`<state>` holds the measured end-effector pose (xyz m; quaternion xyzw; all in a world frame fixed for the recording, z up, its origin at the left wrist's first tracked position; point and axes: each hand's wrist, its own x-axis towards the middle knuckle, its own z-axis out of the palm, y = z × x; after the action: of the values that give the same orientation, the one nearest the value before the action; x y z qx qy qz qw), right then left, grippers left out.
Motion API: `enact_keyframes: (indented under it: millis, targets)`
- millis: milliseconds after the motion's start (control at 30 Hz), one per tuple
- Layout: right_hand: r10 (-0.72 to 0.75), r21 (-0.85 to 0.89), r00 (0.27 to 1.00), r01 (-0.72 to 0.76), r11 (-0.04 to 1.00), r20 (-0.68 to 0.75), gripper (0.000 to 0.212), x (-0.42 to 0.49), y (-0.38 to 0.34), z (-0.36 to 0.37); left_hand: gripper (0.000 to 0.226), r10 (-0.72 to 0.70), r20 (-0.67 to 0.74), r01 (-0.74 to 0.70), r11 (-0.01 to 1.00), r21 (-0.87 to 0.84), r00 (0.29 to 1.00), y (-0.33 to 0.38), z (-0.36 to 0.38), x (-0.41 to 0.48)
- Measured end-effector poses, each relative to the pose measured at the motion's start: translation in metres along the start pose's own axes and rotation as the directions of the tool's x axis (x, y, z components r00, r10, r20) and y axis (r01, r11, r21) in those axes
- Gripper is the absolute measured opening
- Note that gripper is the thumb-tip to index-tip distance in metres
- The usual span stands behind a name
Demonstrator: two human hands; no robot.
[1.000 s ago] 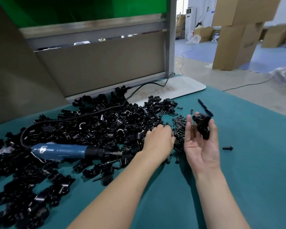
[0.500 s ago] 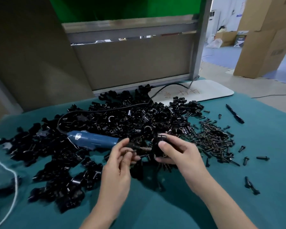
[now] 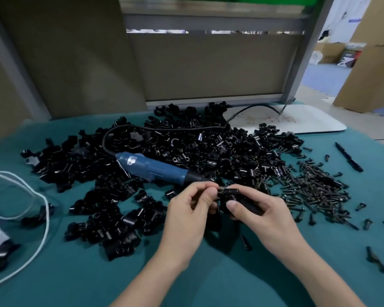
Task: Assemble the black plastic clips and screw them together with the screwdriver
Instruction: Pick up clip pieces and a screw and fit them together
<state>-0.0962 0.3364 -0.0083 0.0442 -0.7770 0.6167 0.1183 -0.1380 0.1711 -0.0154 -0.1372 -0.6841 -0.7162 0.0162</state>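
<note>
Over the front middle of the table (image 3: 208,280), which has a teal cover, both hands meet. Right hand (image 3: 268,220): thumb and curled fingers grip a black clip (image 3: 231,193), held just above the cloth. Left hand (image 3: 189,216): fingertips pinched together on a small part (image 3: 220,188), dark, touching the clip's left end; too small to tell whether it is a screw. Screwdriver (image 3: 155,168), blue body, black nose, lies untouched on the clip pile (image 3: 186,147), tip pointing right toward the hands, just behind the left fingers. Its black cord (image 3: 164,128) loops back over the pile to the far right, across a white board (image 3: 308,122) with scribbles on it. Pile spreads over the left and middle of the table; a smaller cluster sits just left of the left hand. Loose screws (image 3: 315,189) heaped just right of the right hand, a few strays further right. Black pen-like stick (image 3: 349,157) lies apart beyond the screws. White string (image 3: 45,209) curves along the left edge. Grey partition (image 3: 208,69) stands behind the table; cardboard box (image 3: 372,63) at far right.
</note>
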Motion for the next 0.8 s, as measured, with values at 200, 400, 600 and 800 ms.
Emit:
enact_keyframes:
  millis: [200, 400, 600, 800]
  targets:
    - [-0.046, -0.046, 0.999, 0.047, 0.998, 0.027, 0.027, -0.0008, -0.003, 0.0024, 0.012, -0.03, 0.036, 0.033, 0.997, -0.068, 0.999, 0.0036, -0.0008, 0.0009]
    - [-0.047, -0.079, 0.998, 0.05, 0.996, 0.035, 0.026, -0.0025, 0.0011, 0.001, 0.022, -0.062, 0.085, 0.064, 0.998, -0.023, 0.994, 0.0038, 0.0011, 0.0006]
    - [-0.069, -0.109, 0.997, 0.07, 0.992, 0.019, 0.026, -0.0009, 0.0028, 0.0004, 0.028, -0.091, 0.076, 0.092, 0.996, -0.006, 0.993, 0.0013, -0.0005, 0.0019]
    - [-0.076, -0.111, 0.997, 0.078, 0.991, 0.018, 0.026, -0.0002, 0.003, -0.0009, 0.033, -0.075, 0.109, 0.075, 0.997, -0.001, 0.991, 0.0022, -0.0012, 0.001]
